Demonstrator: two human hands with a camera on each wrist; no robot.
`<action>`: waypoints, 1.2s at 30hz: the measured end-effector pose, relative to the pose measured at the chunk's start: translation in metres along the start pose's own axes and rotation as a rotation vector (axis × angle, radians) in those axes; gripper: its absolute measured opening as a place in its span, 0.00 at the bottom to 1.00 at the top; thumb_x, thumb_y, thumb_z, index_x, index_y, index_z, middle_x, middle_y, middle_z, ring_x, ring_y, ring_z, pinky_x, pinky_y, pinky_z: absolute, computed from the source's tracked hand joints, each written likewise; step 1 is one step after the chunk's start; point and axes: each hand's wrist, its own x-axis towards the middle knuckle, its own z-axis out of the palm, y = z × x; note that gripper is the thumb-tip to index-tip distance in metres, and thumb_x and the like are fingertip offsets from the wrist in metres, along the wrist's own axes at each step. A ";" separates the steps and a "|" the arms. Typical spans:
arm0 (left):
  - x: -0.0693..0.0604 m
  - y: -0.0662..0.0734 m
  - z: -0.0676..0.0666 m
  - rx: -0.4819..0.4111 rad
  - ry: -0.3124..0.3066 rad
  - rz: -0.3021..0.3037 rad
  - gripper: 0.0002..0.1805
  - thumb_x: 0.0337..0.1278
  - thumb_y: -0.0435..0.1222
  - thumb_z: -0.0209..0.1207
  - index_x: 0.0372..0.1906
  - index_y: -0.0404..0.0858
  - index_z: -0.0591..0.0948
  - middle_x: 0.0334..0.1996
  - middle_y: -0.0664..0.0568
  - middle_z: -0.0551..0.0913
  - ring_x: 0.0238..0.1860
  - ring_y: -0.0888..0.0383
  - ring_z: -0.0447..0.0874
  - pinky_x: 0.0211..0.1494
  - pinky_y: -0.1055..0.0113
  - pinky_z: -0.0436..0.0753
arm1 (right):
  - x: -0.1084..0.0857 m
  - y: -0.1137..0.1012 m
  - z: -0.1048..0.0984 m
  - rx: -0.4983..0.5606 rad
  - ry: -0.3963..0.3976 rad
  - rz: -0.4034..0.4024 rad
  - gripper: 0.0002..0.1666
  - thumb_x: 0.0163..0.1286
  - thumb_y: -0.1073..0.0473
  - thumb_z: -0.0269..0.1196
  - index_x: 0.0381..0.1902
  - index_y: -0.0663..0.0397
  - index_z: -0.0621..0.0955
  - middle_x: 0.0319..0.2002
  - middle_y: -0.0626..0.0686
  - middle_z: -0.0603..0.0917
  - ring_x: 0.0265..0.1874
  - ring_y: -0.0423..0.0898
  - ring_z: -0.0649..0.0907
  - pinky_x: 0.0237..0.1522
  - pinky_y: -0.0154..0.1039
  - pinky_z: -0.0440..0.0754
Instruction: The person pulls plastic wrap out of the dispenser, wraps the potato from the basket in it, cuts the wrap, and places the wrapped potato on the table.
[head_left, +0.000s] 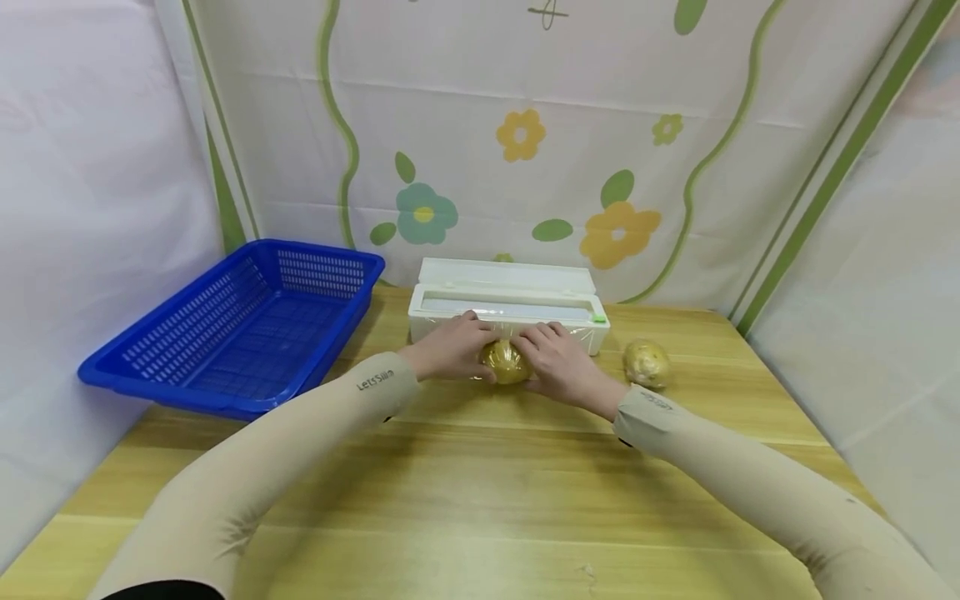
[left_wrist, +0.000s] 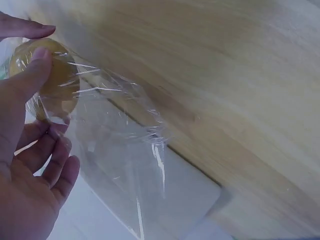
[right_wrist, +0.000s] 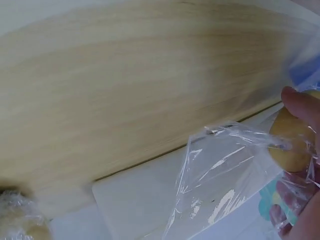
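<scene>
A round yellow-brown item [head_left: 506, 362] under clear film lies between both hands, just in front of a white film box [head_left: 510, 321]. My left hand [head_left: 454, 348] grips its left side; in the left wrist view the thumb of the left hand [left_wrist: 30, 120] presses on the item [left_wrist: 60, 82] and the fingers curl beneath. My right hand [head_left: 558, 363] holds the right side; the right wrist view shows that hand [right_wrist: 302, 165] with its thumb on the item [right_wrist: 290, 137]. Clear film [left_wrist: 125, 130] stretches from the item over the box front [right_wrist: 145, 195].
A blue basket [head_left: 225, 333] stands at the left of the wooden table [head_left: 465, 500]. Right of the box lies another yellowish item [head_left: 647, 364], wrapped in film, also at the lower left of the right wrist view [right_wrist: 22, 217]. The box lid [head_left: 506, 273] is raised at the back.
</scene>
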 end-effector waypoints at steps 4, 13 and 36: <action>-0.002 -0.002 -0.001 -0.060 -0.018 -0.023 0.39 0.49 0.56 0.70 0.64 0.39 0.76 0.58 0.51 0.79 0.52 0.53 0.73 0.54 0.61 0.73 | 0.002 0.002 -0.001 0.082 -0.008 0.015 0.42 0.46 0.45 0.80 0.52 0.65 0.79 0.46 0.58 0.79 0.45 0.55 0.78 0.48 0.50 0.76; 0.000 0.003 0.009 -0.020 0.037 -0.086 0.47 0.32 0.58 0.78 0.58 0.38 0.73 0.49 0.50 0.80 0.49 0.52 0.72 0.55 0.56 0.73 | 0.001 0.006 0.000 0.335 -0.012 0.169 0.43 0.44 0.54 0.82 0.54 0.66 0.74 0.44 0.57 0.80 0.43 0.52 0.77 0.48 0.47 0.76; 0.005 -0.010 0.015 0.002 0.157 -0.059 0.30 0.45 0.51 0.75 0.50 0.37 0.80 0.46 0.48 0.83 0.47 0.51 0.74 0.57 0.57 0.69 | 0.003 0.013 0.007 0.479 -0.047 0.375 0.36 0.51 0.51 0.79 0.53 0.64 0.80 0.48 0.59 0.78 0.45 0.53 0.77 0.49 0.48 0.75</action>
